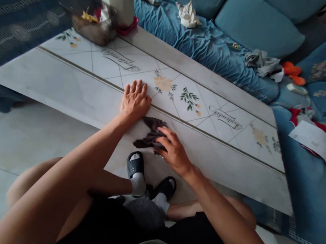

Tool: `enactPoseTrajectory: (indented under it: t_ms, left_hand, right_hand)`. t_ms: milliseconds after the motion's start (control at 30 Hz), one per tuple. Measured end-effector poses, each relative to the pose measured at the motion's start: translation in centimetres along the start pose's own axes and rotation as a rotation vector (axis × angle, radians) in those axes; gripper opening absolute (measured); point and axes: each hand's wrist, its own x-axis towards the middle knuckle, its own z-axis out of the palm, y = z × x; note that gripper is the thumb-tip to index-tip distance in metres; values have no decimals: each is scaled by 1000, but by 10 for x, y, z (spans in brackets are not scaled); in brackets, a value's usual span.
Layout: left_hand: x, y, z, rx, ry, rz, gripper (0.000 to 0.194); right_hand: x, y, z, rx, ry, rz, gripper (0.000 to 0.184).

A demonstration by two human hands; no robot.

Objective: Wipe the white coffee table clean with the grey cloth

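My left hand (135, 100) lies palm down on the white table (66, 84), which has gold lines and printed flowers. Its fingers are stretched out across the gold line. Just below it, at the table's near edge, my right hand (173, 148) grips a dark cloth (153, 130) with bent fingers. Part of the cloth rests on the tabletop and part hangs past the edge. Beneath the right hand, its palm side is hidden from view.
At the table's far left end stand a dark see-through basket (92, 27) with scraps in it and a white plant pot (121, 8). Along the far side runs a blue sofa (177, 41) with cushions, crumpled tissue (188, 15), clothes and papers (313, 139). My slippered feet are below the near edge.
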Motion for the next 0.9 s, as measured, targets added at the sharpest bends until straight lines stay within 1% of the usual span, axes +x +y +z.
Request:
enactPoseTrajectory:
  t_ms: [33, 67, 100, 133, 167, 200, 267, 333, 367, 400, 433, 467, 500, 533, 567, 600, 633, 667, 700, 767, 800, 833, 867, 900]
  left_hand:
    - [-1, 2, -3, 9, 2, -7, 79]
    - [-2, 3, -5, 15, -1, -12, 78]
    - [-3, 3, -7, 19, -6, -15, 79]
    - [-3, 3, -8, 18, -11, -17, 79]
    - [-3, 3, -9, 13, -16, -18, 79]
    - [-3, 2, -9, 5, -22, -18, 80]
    - [-3, 1, -7, -22, -27, -8, 80]
    - [-4, 1, -6, -52, -22, 1, 79]
    - [-4, 1, -5, -64, -16, 6, 79]
    - [-4, 2, -5, -73, -10, 13, 78]
    - [-4, 2, -6, -79, -4, 21, 77]
    - [-4, 3, -7, -84, 2, 28, 77]
    - [-4, 3, -8, -90, 1, 35, 76]
    - [-3, 2, -8, -96, -7, 43, 75]
    - [-2, 1, -9, -105, -17, 52, 75]
    - [-1, 0, -9, -116, -24, 62, 76]
    - [0, -1, -8, -128, -26, 73, 76]
    - [1, -3, -8, -138, -22, 85, 77]
    - [1, -5, -7, -143, -10, 95, 77]
    - [1, -7, -5, -139, 28, 110, 77]
    - [0, -8, -4, -131, 42, 115, 77]
    - [-1, -8, -4, -121, 51, 122, 77]
    - [-2, -9, -4, -111, 57, 131, 77]
    - [-3, -9, -5, -103, 59, 139, 78]
  right_hand:
    - [13, -4, 8, -2, -8, -9, 20]
    - [18, -6, 11, -9, -15, -11, 23]
    - [15, -5, 10, -18, -18, -4, 25]
    - [2, -2, 4, -29, -14, 10, 27]
    - [-20, 5, -5, -45, 3, 38, 27]
    - [-48, 14, -19, -70, 38, 88, 26]
    - [-118, 35, -59, -145, 156, 229, 24]
    - [-186, 53, -110, -232, 284, 338, 24]
    - [-214, 60, -137, -266, 314, 358, 27]
    - [-236, 65, -163, -289, 321, 352, 32]
    - [-252, 70, -187, -305, 316, 333, 38]
    - [-262, 75, -207, -317, 310, 320, 45]
    - [-264, 81, -221, -330, 314, 322, 52]
    - [-261, 87, -229, -345, 334, 339, 57]
    - [-252, 93, -231, -355, 360, 374, 60]
    - [-237, 99, -225, -360, 381, 426, 62]
    - [-217, 103, -212, -357, 389, 487, 64]
    - [-193, 103, -192, -347, 391, 546, 65]
    - [-164, 100, -166, -329, 392, 595, 65]
    - [-99, 81, -101, -282, 378, 628, 64]
    - [-66, 66, -67, -255, 357, 586, 61]
    - [-33, 49, -35, -231, 288, 505, 58]
    - [-5, 31, -9, -223, 236, 429, 57]
    - [17, 14, 12, -207, 195, 373, 56]
